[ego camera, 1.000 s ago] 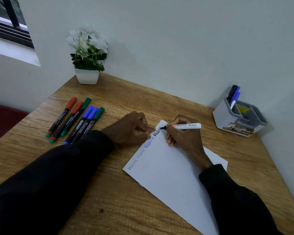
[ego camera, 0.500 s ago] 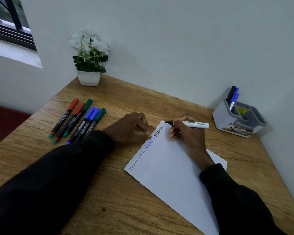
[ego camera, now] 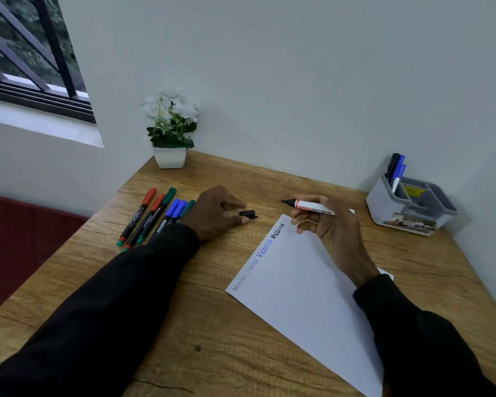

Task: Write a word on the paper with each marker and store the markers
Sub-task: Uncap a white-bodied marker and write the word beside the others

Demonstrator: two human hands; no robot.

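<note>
— Where is the whiteboard marker (ego camera: pixel 312 207)?

— In the right hand (ego camera: pixel 328 224), raised above the far corner of the paper (ego camera: pixel 307 287), at about one o'clock from the middle of the desk (ego camera: pixel 212 353). Its black tip is bare and points toward nine o'clock. The fingers are closed around the white barrel.

— And the left hand (ego camera: pixel 215 214)?

— It rests on the desk at about eleven o'clock, fingertips pinched on the black cap (ego camera: pixel 248 214), which lies on the wood just off the paper's far corner.

— What is on the paper?

— One word written four times along its left edge: two faint, one blue, and one black nearest the far corner.

— The other markers?

— Six capped markers (ego camera: pixel 155 217) lie side by side at ten o'clock, just left of the left sleeve: two red, two green, two blue. Well apart, at two o'clock, the grey desk organiser (ego camera: pixel 413 207) holds three markers (ego camera: pixel 395 170) upright in its rear compartment, one black and two blue.

— Anything else?

— A white flowerpot (ego camera: pixel 169 156) with white flowers at twelve o'clock, against the wall.
</note>
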